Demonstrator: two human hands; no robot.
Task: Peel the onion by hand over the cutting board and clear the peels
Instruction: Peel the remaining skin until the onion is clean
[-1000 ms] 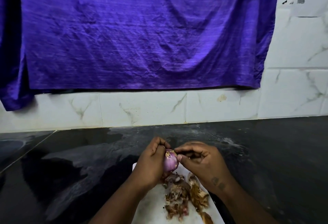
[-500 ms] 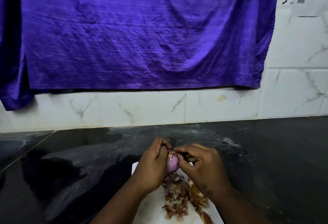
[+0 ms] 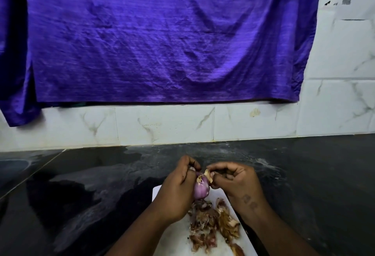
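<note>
Purple cloth (image 3: 162, 36): hung across most of the wall, creased, lower hem just above the tile course.
Wall (image 3: 334, 103): white marble-veined tiles, some stained.
Countertop (image 3: 81, 184): black polished stone with pale smears, meeting the wall.
Cutting board (image 3: 157, 193): white, lying on the countertop at the near edge, partly under the forearms.
Peels (image 3: 211, 223): brown and purple pile on the board.
Left hand (image 3: 176, 193): fingers curled round the onion (image 3: 200, 189), held above the board's far end.
Right hand (image 3: 237, 182): thumb and fingertips pinching a dry skin flap (image 3: 207, 175) at the onion's top.
</note>
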